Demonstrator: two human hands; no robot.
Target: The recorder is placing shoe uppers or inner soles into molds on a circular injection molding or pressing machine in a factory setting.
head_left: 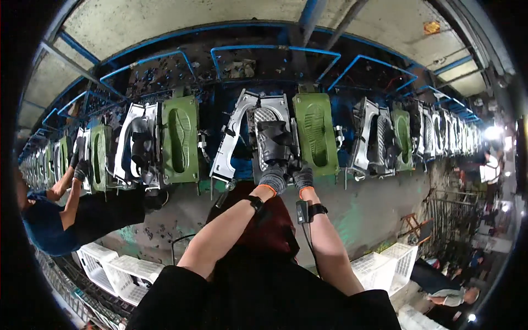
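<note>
Black clothing (258, 297) lies nearest us; beyond it, where is our left hand (273, 179)?

At the lower end of the black footwear piece (274, 140), which lies over the silver textured form (264, 115); pinching or spread, we can't tell

And our right hand (303, 177)?

Just beside the left, near the green mould half (316, 129), grip unclear too; we'd probably do best keeping both hands level and the piece straight
</note>
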